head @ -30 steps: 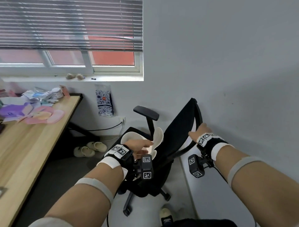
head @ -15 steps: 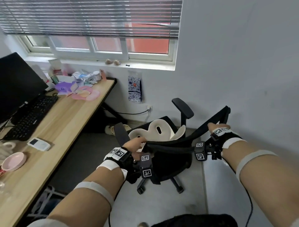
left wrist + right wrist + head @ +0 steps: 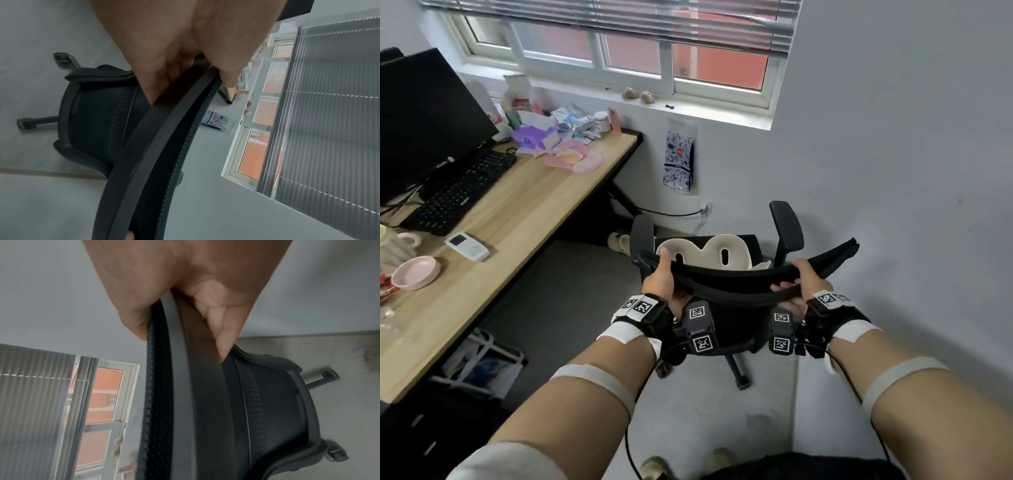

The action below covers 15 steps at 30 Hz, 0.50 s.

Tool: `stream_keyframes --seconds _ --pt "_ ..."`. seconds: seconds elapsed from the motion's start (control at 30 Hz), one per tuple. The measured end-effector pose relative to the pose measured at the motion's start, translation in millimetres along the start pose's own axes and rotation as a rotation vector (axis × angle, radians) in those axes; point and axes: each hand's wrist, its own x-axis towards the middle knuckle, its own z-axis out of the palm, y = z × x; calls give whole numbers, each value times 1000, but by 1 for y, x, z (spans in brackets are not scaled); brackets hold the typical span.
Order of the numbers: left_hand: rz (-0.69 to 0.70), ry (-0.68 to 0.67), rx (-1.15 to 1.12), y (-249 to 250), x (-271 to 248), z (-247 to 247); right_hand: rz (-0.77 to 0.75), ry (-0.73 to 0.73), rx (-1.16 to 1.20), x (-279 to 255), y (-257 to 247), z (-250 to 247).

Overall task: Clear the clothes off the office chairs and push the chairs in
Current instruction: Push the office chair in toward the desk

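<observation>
A black office chair with a mesh back, padded armrests and a wheeled star base (image 3: 739, 291) stands on the pale grey floor (image 3: 705, 418), near the corner of the room, just beside the end of a light wooden desk (image 3: 517, 219) and below a window with grey slatted blinds (image 3: 619, 20). The chair faces away from the person, toward the window wall. Its curved top rail is smooth dark plastic, with finely perforated black mesh stretched along its front edge. A cream-white moulded seat cushion with two oval holes (image 3: 705, 255) lies on the seat. No clothing shows on the chair.

The left hand (image 3: 661, 282) grips the left end of the top rail, thumb over the front and fingers curled behind it. The right hand (image 3: 804, 284) grips the rail further right in the same way; the wrist views show each thumb pressed on the mesh side and the fingers wrapped round the back of the rail.

On the desk sit a black monitor (image 3: 424, 126), a black keyboard (image 3: 458, 192), a shallow pink dish (image 3: 416, 272), a small white remote (image 3: 467, 245) and a heap of pastel clutter by the wall. A blue-and-white patterned pouch (image 3: 678, 162) hangs on the wall under the window sill.
</observation>
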Motion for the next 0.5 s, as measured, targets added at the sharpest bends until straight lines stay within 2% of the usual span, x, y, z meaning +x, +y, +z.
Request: stream_keyframes --seconds 0.1,0.5 --pt "35 37 22 12 7 -17 27 63 81 2 -4 8" --pt "25 121 -17 63 21 -79 -29 50 -214 -6 23 72"
